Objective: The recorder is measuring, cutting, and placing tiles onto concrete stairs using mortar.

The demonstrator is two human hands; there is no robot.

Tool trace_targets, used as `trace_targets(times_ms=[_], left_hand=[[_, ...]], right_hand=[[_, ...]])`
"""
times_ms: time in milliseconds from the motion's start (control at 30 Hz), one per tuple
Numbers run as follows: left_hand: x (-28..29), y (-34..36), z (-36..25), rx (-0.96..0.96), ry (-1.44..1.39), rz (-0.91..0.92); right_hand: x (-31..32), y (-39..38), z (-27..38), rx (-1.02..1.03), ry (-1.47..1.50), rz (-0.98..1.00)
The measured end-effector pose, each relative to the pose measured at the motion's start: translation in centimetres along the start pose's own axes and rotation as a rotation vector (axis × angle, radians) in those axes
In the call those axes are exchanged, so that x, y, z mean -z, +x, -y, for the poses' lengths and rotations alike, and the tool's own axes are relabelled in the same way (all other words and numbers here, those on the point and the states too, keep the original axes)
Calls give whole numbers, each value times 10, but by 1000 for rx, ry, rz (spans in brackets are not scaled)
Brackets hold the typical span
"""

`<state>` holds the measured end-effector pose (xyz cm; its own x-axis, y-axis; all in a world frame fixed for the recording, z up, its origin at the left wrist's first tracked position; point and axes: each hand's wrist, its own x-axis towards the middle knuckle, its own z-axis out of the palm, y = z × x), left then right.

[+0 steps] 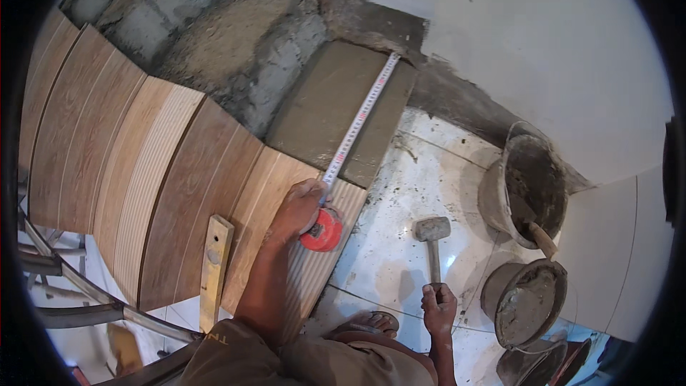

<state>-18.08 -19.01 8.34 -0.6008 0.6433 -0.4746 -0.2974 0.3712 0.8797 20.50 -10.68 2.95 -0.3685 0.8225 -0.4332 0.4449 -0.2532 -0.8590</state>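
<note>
- Grey mortar (529, 306) fills much of the lower bucket (491, 292); the upper bucket (490, 196) holds a wooden-handled trowel (543, 241), its metal end dim against the dirty inside.
- Near the bottom edge, a third container (525, 368) shows only partly, contents unclear.
- Left hand (300, 209): fingers curled on the red tape measure (323, 231), some tips hidden; its tape strip (361, 123) stretches across the smoothed bed (321, 93).
- Right hand (439, 307): fingers closed round the handle of a mallet (433, 229), over white tiles (439, 161).
</note>
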Motion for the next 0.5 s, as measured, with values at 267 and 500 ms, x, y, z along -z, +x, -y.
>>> trace_targets(times_ms=[267,500], left_hand=[[3,-5,-15,207,-164,69],[7,-2,-13,204,-265,94]], right_hand=[[-6,15,4,-1,26,42],[-9,28,-1,-39,49,54]])
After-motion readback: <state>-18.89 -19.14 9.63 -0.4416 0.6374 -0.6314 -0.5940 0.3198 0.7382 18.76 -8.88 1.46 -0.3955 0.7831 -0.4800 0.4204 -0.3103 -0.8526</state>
